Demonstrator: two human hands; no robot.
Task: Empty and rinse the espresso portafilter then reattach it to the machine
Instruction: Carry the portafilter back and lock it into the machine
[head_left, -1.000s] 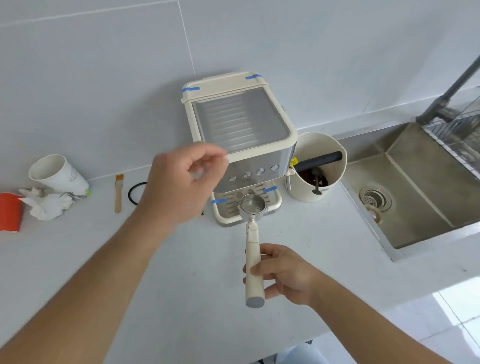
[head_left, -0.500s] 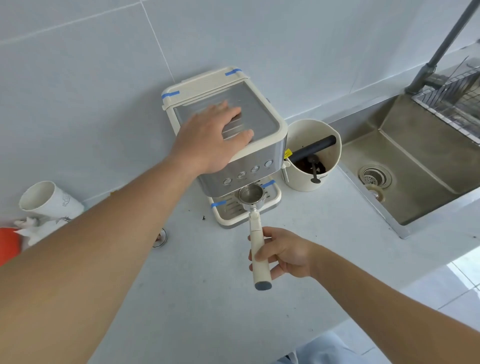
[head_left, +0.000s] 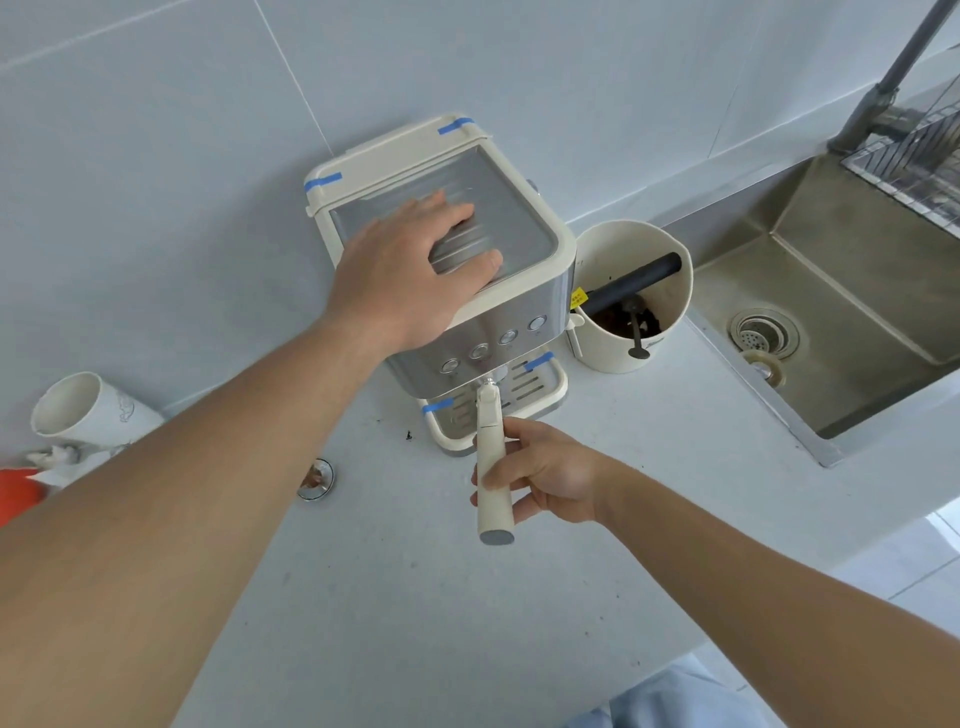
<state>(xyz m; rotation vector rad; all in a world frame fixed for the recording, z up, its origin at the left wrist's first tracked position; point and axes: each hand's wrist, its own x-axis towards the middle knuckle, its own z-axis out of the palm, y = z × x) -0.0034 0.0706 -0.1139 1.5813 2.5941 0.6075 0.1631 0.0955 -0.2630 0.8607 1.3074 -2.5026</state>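
Observation:
A cream and steel espresso machine (head_left: 524, 291) stands against the tiled wall. My left hand (head_left: 410, 280) lies flat on its ribbed top, fingers spread, holding nothing. The portafilter (head_left: 491, 457) has a long cream handle pointing toward me. Its metal head is tucked under the machine's front, above the drip tray (head_left: 545, 395), mostly hidden. My right hand (head_left: 540, 473) is wrapped around the middle of the handle.
A cream knock box (head_left: 634, 306) with a dark bar and coffee grounds stands right of the machine. A steel sink (head_left: 841, 332) with a drain lies further right. A paper cup (head_left: 88, 410), an orange cup (head_left: 15, 493) and a small metal ring (head_left: 316, 479) sit at left.
My left hand moved from the air in front of the machine onto its top and now lies flat there. My right hand pushed the portafilter head in under the machine's front.

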